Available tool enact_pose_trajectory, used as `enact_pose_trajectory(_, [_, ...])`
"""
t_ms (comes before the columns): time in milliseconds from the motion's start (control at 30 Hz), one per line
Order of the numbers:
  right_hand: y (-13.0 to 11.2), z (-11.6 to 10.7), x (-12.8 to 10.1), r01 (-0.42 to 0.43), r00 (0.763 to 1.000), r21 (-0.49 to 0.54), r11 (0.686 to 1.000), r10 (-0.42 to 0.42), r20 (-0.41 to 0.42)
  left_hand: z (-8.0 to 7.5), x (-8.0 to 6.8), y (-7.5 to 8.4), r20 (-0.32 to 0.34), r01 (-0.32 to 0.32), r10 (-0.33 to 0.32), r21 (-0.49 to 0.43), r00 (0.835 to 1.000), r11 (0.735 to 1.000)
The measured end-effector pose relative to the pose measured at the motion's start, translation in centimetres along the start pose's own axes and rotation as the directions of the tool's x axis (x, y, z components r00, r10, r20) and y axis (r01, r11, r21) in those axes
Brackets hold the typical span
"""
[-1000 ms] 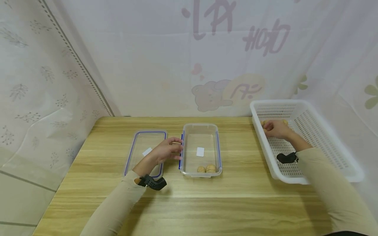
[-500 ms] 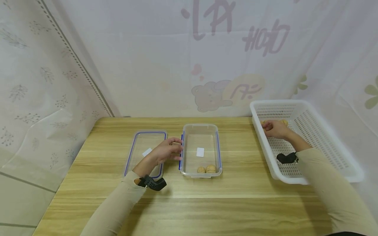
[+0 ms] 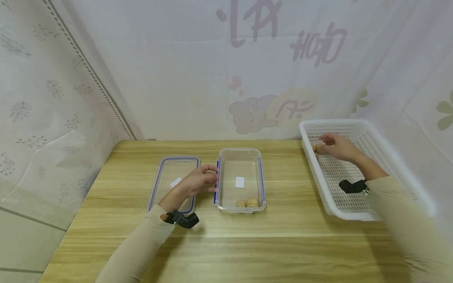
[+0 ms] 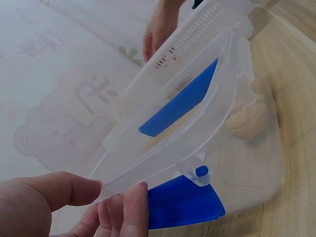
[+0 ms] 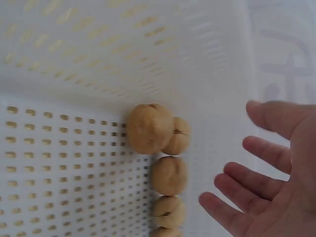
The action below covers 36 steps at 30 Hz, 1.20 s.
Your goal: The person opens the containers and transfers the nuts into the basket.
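Fingers (image 5: pixel 237 185) of my right hand (image 3: pixel 334 146) spread loose, empty, beside walnuts (image 5: pixel 163 158) in the white basket (image 3: pixel 389 157); my left hand (image 3: pixel 198 181) pinches the clear container (image 3: pixel 240 155) rim. I judge two walnuts (image 3: pixel 247 203) boxed, several left. Backdrop reads "HOHO" (image 3: pixel 318 45); the container's white label (image 3: pixel 240 182) looks blank.

Two walnuts (image 3: pixel 247 203) in one box (image 3: pixel 240 156); one basket (image 3: pixel 385 157), one lid (image 3: pixel 166 169).

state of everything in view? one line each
Box: lid off, two walnuts inside at the near end.
Lid: flat on the table, left of the box.
Basket: walnuts in a row along one wall.
Left hand: holds the box's left rim.
Right hand: open in the basket, holds nothing.
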State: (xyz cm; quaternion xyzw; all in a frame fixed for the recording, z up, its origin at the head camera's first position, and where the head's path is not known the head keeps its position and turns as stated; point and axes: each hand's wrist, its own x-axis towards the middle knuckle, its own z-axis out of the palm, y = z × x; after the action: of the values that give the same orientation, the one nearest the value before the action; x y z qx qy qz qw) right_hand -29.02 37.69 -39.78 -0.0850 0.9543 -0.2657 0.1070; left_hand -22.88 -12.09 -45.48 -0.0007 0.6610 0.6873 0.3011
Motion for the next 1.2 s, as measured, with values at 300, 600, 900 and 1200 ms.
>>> enact_pose_trajectory(300, [-1.9,-1.2,-0.6,0.116,0.993,-0.032,0.993,-0.116,-0.004,0.0,0.0,0.0,-0.010,0.006,-0.006,-0.003,1.000,1.000])
enact_pose_trajectory(600, [-4.9,-1.0,-0.6,0.188,0.982,-0.089,0.978,-0.185,0.041,-0.1,0.1,-0.1,-0.005,0.002,-0.002,-0.004,1.000,1.000])
enact_pose_trajectory(900, [-8.5,0.5,-0.4,0.259,0.965,-0.125,0.958,-0.250,0.081,0.0,0.1,0.0,0.001,0.003,-0.003,-0.008,1.000,1.000])
enact_pose_trajectory(1200, [-11.7,2.3,0.2,0.319,0.942,-0.114,0.941,-0.301,0.150,0.0,0.2,0.0,0.004,0.001,-0.001,-0.004,1.000,1.000])
